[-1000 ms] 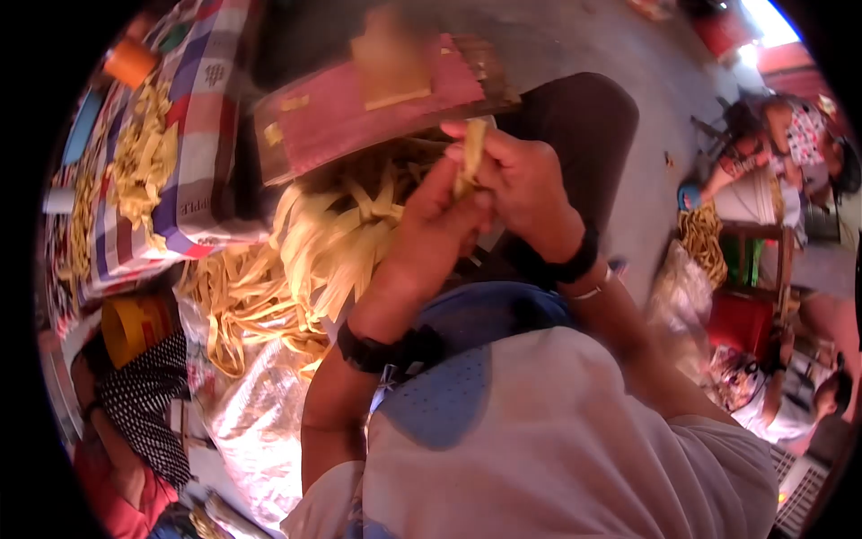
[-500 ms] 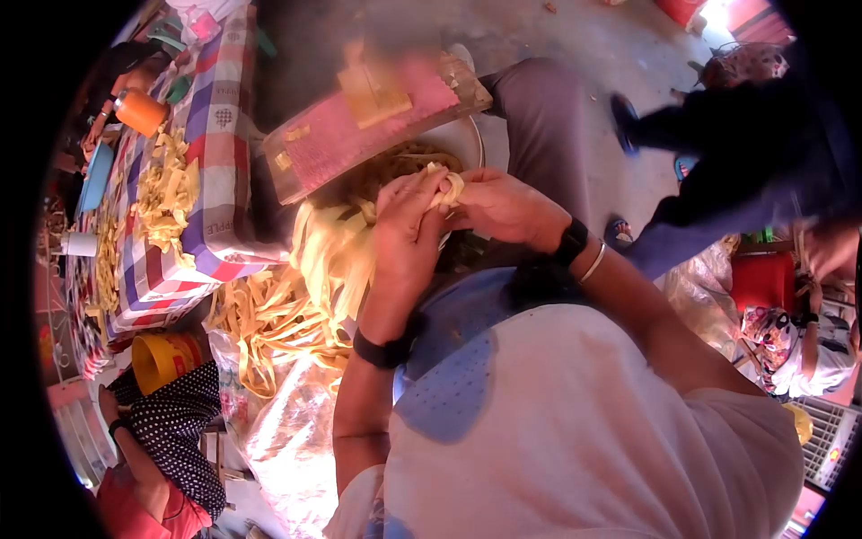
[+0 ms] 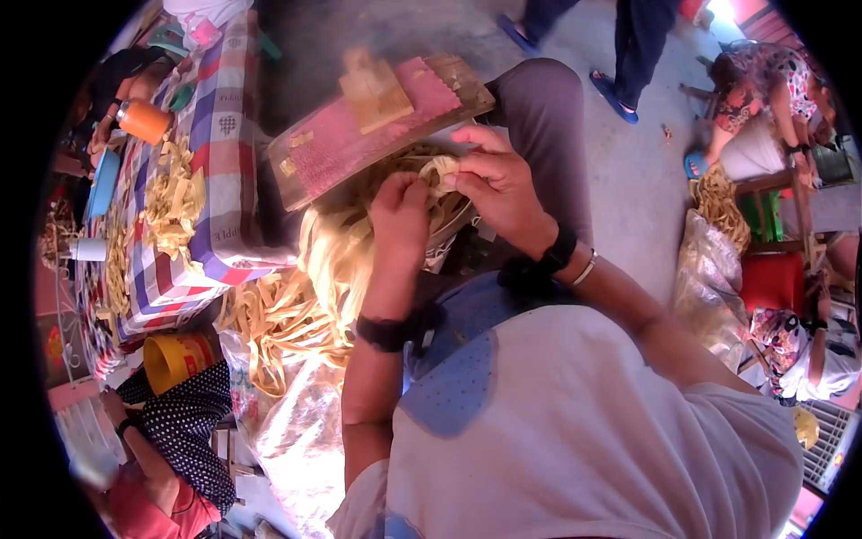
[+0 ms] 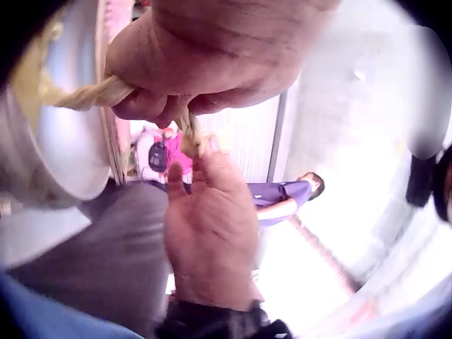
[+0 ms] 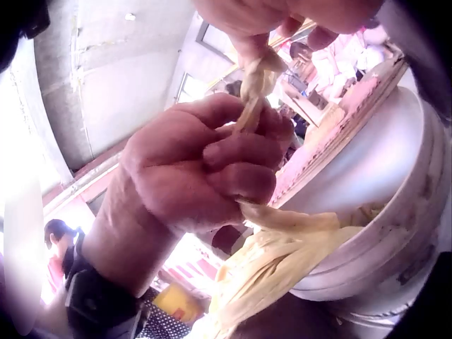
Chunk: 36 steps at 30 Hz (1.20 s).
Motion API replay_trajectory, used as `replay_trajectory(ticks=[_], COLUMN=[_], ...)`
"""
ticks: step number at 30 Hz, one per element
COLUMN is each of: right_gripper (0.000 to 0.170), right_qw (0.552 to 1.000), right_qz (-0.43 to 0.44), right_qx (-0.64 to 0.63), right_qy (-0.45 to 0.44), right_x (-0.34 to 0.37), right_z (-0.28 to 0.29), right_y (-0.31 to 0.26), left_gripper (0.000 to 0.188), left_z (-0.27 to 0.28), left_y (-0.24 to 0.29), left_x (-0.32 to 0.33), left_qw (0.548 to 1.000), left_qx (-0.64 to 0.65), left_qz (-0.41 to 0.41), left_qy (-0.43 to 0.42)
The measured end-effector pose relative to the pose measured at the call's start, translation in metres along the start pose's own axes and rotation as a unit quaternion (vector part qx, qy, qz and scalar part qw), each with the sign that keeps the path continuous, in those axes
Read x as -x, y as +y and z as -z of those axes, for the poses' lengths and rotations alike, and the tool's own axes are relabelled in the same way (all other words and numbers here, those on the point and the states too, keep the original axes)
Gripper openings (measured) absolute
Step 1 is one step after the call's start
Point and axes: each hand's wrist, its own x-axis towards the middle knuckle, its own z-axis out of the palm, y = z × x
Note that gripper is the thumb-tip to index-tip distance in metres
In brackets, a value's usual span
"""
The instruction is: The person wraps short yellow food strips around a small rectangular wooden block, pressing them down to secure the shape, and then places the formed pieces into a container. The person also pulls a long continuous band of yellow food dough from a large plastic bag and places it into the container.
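Note:
Between my two hands a pale yellow, ribbon-like strip (image 3: pixel 440 171) is looped and twisted. My left hand (image 3: pixel 400 216) grips it in curled fingers; in the right wrist view its tail (image 5: pixel 289 219) comes out below that fist. My right hand (image 3: pixel 503 189) pinches the other end between thumb and fingers, as the left wrist view also shows at the strip's end (image 4: pixel 191 134). A bundle of similar strips (image 3: pixel 332 260) hangs beside my left forearm. Under the hands stands a white bucket (image 5: pixel 395 240) with more strips inside.
A wooden board with pink cloth (image 3: pixel 314 162) and a wooden block (image 3: pixel 375 97) lies just beyond my hands. Left, a checkered table (image 3: pixel 229 171) bears strips and an orange container (image 3: pixel 144 121). More strips (image 3: pixel 269 323) lie over a plastic sack (image 3: pixel 301 440). Other people sit and walk nearby.
My hands have drawn slightly apart, with the strip still held between them. The right hand has turned, its index finger raised. A walking person has passed from the right toward the far side.

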Motion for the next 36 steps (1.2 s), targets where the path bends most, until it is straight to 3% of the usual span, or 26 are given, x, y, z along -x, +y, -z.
replay_trajectory(ticks=[1,2,4,5,7,8,9,10,11,12,13,14,15,17,20,21,23,24,25,27,29,30,31,33,34,36], right_gripper=[0.009,0.009,0.013,0.013,0.028,0.028,0.035,0.042,0.049,0.049,0.044,0.039,0.039,0.027,0.018,0.014,0.014,0.013,0.013,0.015,0.018,0.021,0.021,0.034,0.034,0.043], right_qw=[1.0,1.0,0.998,0.998,0.975,0.974,0.968,0.954,0.959,0.958,0.978,0.988,0.988,0.971,0.976,0.979,0.979,0.978,0.977,0.974,0.965,0.954,0.954,0.972,0.971,0.937], right_qz=[0.012,0.01,-0.026,-0.026,-0.133,-0.135,-0.175,-0.211,-0.183,-0.182,-0.095,-0.008,-0.008,-0.044,-0.054,-0.118,-0.129,-0.14,-0.143,0.004,-0.004,-0.007,-0.009,-0.007,-0.008,0.099], right_qx=[0.005,0.006,-0.054,-0.056,-0.169,-0.171,-0.127,-0.082,-0.065,-0.065,-0.02,0.025,0.025,0.131,0.113,0.04,0.009,-0.019,-0.022,0.165,0.182,0.199,0.193,0.019,0.014,0.086], right_qy=[0.013,0.015,0.031,0.029,-0.058,-0.055,-0.125,-0.196,-0.208,-0.211,-0.185,-0.155,-0.154,-0.195,-0.179,-0.162,-0.16,-0.155,-0.157,-0.156,-0.189,-0.223,-0.229,-0.236,-0.239,-0.322], right_x=[0.001,0.003,0.004,0.002,0.0,-0.002,-0.006,-0.008,-0.008,-0.01,-0.013,-0.016,-0.016,-0.014,-0.011,-0.009,-0.007,-0.007,-0.009,-0.018,-0.022,-0.025,-0.03,-0.041,-0.046,-0.051], right_z=[0.0,0.001,0.0,0.002,0.006,0.011,0.017,0.022,0.026,0.027,0.03,0.031,0.032,0.028,0.013,0.007,0.001,-0.001,0.0,0.005,0.01,0.012,0.016,0.024,0.024,0.02], right_y=[0.0,0.001,0.005,0.006,0.002,-0.01,-0.028,-0.037,-0.036,-0.035,-0.036,-0.038,-0.042,-0.052,-0.046,-0.037,-0.029,-0.026,-0.023,-0.02,-0.016,-0.013,-0.009,-0.003,-0.001,-0.003], left_gripper=[0.011,0.011,0.014,0.014,0.017,0.017,0.017,0.018,0.018,0.018,0.015,0.012,0.012,0.012,0.011,0.011,0.008,0.008,0.008,0.007,0.006,0.006,0.007,0.01,0.01,0.011], left_z=[0.003,0.007,0.017,0.027,0.052,0.052,0.052,0.053,0.055,0.055,0.051,0.048,0.045,0.04,0.029,0.026,0.023,0.023,0.023,0.021,0.022,0.025,0.029,0.038,0.04,0.04], left_y=[0.002,0.008,0.02,0.016,0.0,-0.01,-0.019,-0.026,-0.02,-0.014,-0.007,-0.001,0.006,0.016,0.019,0.018,0.012,0.01,0.009,0.011,0.021,0.022,0.023,0.027,0.026,0.022], left_x=[0.003,0.01,0.025,0.028,0.031,0.033,0.037,0.039,0.038,0.037,0.035,0.034,0.034,0.034,0.032,0.031,0.029,0.031,0.032,0.039,0.047,0.045,0.041,0.031,0.024,0.011], left_qw=[0.926,0.926,0.889,0.89,0.901,0.901,0.967,0.995,0.991,0.991,0.963,0.902,0.902,0.821,0.786,0.785,0.811,0.812,0.843,0.873,0.979,0.978,0.991,0.992,0.992,0.985], left_qx=[0.258,0.257,0.275,0.275,0.234,0.231,0.106,-0.022,-0.117,-0.117,-0.231,-0.339,-0.338,-0.472,-0.488,-0.491,-0.435,-0.438,-0.404,-0.368,-0.195,-0.197,-0.137,-0.079,-0.081,-0.062], left_qz=[0.265,0.267,0.325,0.325,0.309,0.311,0.179,0.038,-0.006,-0.006,-0.139,-0.267,-0.268,-0.321,-0.377,-0.375,-0.384,-0.38,-0.35,-0.315,-0.067,-0.06,0.003,0.089,0.094,0.132], left_qy=[-0.069,-0.071,-0.167,-0.165,-0.197,-0.198,-0.145,-0.086,-0.069,-0.066,-0.015,0.035,0.034,0.005,0.042,0.043,0.07,0.069,0.061,0.051,0.002,0.005,-0.008,-0.038,-0.035,-0.097])
